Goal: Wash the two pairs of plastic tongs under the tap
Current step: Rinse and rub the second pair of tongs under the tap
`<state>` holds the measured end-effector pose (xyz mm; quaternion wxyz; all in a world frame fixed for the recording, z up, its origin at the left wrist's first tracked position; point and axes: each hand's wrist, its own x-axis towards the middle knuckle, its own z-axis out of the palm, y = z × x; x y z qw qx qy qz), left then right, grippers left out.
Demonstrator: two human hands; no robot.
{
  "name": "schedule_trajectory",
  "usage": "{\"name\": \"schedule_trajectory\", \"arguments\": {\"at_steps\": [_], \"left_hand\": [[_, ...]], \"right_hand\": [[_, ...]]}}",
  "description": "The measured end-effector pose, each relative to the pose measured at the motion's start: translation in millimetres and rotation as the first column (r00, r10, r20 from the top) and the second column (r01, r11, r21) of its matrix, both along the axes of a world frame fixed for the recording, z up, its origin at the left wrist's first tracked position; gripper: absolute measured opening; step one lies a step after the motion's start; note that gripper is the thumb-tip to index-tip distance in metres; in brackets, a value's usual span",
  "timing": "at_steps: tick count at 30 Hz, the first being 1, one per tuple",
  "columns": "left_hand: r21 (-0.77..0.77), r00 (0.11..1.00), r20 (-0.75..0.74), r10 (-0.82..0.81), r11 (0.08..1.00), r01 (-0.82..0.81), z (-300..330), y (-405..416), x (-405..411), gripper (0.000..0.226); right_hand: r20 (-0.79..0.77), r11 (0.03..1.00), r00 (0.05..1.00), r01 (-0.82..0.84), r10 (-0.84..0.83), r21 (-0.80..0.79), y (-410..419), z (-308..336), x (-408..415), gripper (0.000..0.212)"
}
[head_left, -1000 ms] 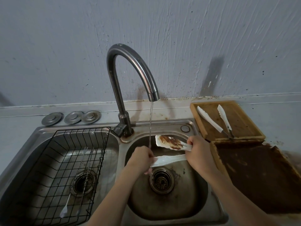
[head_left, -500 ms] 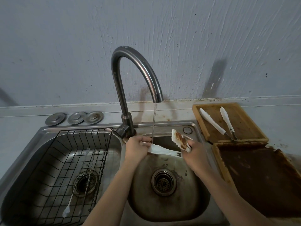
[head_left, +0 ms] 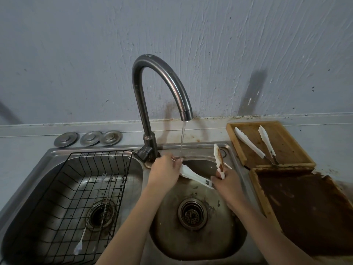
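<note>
A white pair of plastic tongs smeared with brown is spread wide over the right sink basin. My right hand grips its hinge end. One stained arm sticks upward and the other runs left. My left hand holds the tip of that left arm where the water stream from the curved tap lands. A second white pair of tongs lies spread on the wooden tray at the back right.
A black wire rack with thin utensils sits in the left basin. Three metal lids lie on the ledge behind it. A brown-stained wooden tray lies right of the sink. The grey wall stands close behind.
The stained tong arm has swung from flat to upright. My left hand moved up and back to the stream. The water flow grew stronger.
</note>
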<state>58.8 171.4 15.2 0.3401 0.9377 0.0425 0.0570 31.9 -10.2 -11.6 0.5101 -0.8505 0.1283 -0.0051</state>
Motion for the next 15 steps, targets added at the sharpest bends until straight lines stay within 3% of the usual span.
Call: {"name": "schedule_trajectory", "arguments": {"at_steps": [2, 4, 6, 9, 10, 12, 15], "left_hand": [[-0.085, 1.000, 0.000, -0.022, 0.996, 0.022, -3, 1, 0, 0.024], [-0.311, 0.999, -0.048, -0.022, 0.950, 0.006, -4, 2, 0, 0.026], [-0.481, 0.994, -0.109, -0.018, 0.876, -0.037, -6, 1, -2, 0.028], [-0.409, 0.989, -0.145, -0.033, 0.912, -0.029, -13, -2, -3, 0.025], [-0.462, 0.982, -0.179, -0.067, 0.887, -0.024, -16, -4, -5, 0.024], [-0.673, 0.940, -0.291, -0.178, 0.736, -0.069, -21, -9, -12, 0.024], [-0.898, 0.863, -0.356, -0.358, 0.387, -0.210, -25, -17, -23, 0.022]], "right_hand": [[-0.037, 0.999, 0.999, -0.033, 0.032, -0.034, -3, 0, 2, 0.014], [-0.059, 0.995, 0.997, -0.061, 0.057, -0.073, -6, -1, 5, 0.026], [-0.072, 0.989, 0.995, -0.075, 0.066, -0.127, -8, 0, 6, 0.020], [-0.079, 0.978, 0.988, -0.145, 0.134, -0.151, -5, 5, 8, 0.018], [-0.092, 0.977, 0.982, -0.177, 0.167, -0.120, -1, 7, 8, 0.023], [-0.130, 0.972, 0.966, -0.232, 0.225, -0.042, 9, 13, 8, 0.024], [-0.151, 0.935, 0.929, -0.315, 0.339, 0.162, 24, 16, 6, 0.021]]}}
